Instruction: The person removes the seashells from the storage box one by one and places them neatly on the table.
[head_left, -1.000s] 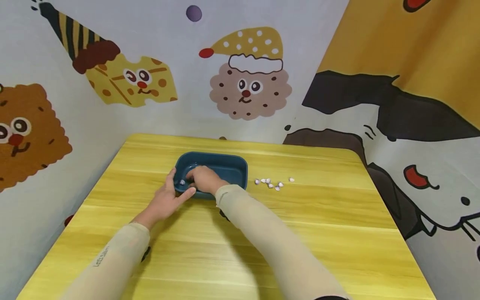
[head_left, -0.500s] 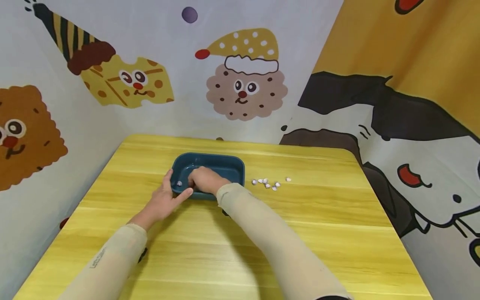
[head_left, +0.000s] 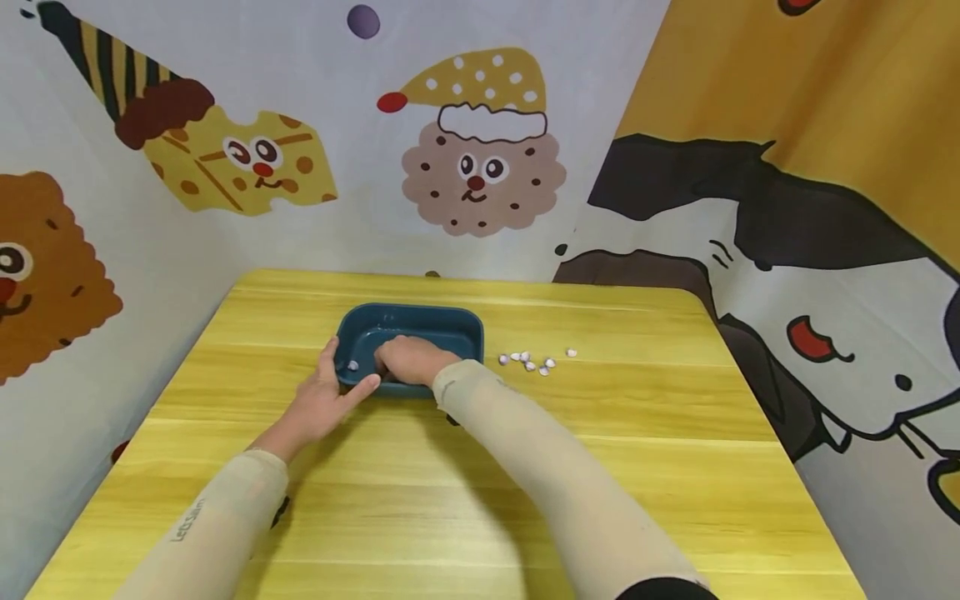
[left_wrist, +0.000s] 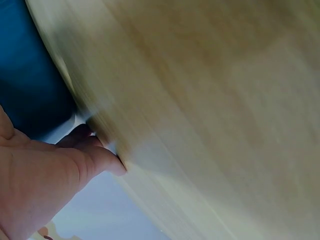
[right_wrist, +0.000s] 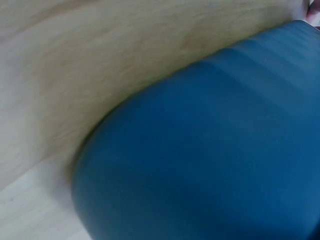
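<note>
A dark blue rectangular dish (head_left: 450, 338) with rounded corners sits toward the back of the table. My left hand (head_left: 318, 402) braces its near left corner, fingers along the left side and thumb stretched by the front rim. In the left wrist view, that hand (left_wrist: 47, 172) is beside the blue wall (left_wrist: 30, 70). My right hand (head_left: 414, 360) reaches down inside the dish over the front rim. Its fingertips are hidden, and I cannot tell whether they hold anything. One small whitish piece (head_left: 352, 366) lies in the dish's left end. The dish's wall (right_wrist: 210, 135) fills the right wrist view.
Several small white-and-purple pieces (head_left: 527, 358) lie in a loose cluster right of the dish. A single piece (head_left: 572, 352) sits farther right. The yellow wood-grain table (head_left: 645, 467) meets a cartoon-printed cloth (head_left: 480, 258) at its back edge.
The head view has shifted slightly, so the whole scene sits farther left in it. My right hand has drawn its fingers in lower inside the dish. The left hand keeps its place.
</note>
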